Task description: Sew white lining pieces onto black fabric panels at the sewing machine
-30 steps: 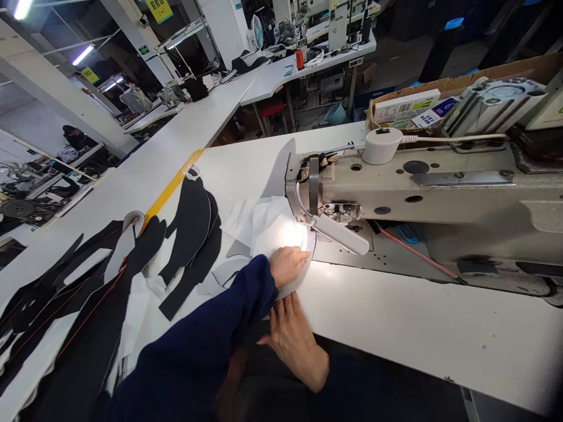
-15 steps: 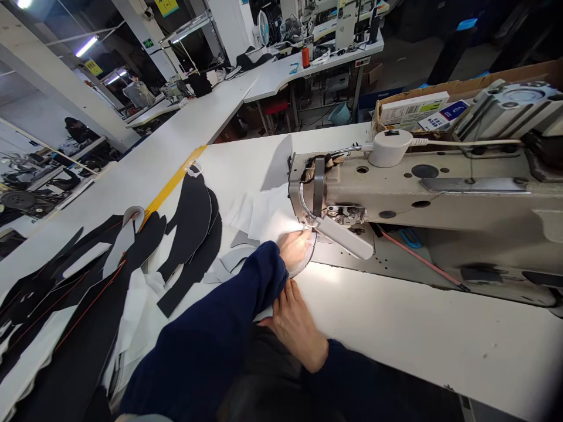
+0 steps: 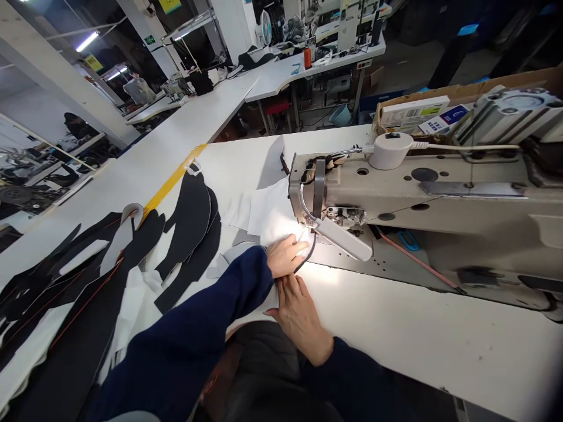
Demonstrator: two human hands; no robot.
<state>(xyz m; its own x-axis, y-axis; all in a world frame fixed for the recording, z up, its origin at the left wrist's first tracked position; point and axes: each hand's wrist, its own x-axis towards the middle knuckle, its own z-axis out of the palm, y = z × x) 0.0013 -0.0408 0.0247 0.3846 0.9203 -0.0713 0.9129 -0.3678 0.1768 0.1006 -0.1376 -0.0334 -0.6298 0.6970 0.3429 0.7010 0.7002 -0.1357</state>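
Cloth [image 3: 310, 252], mid-frame, could pucker if pulled unevenly. Left hand [image 3: 285, 256] curled, can't tell grip; right hand [image 3: 303, 319] flat, unclenched.

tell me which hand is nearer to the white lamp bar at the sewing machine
Left. The left hand is just left of the lamp bar in the picture; the right hand lies farther from it, lower in the view.
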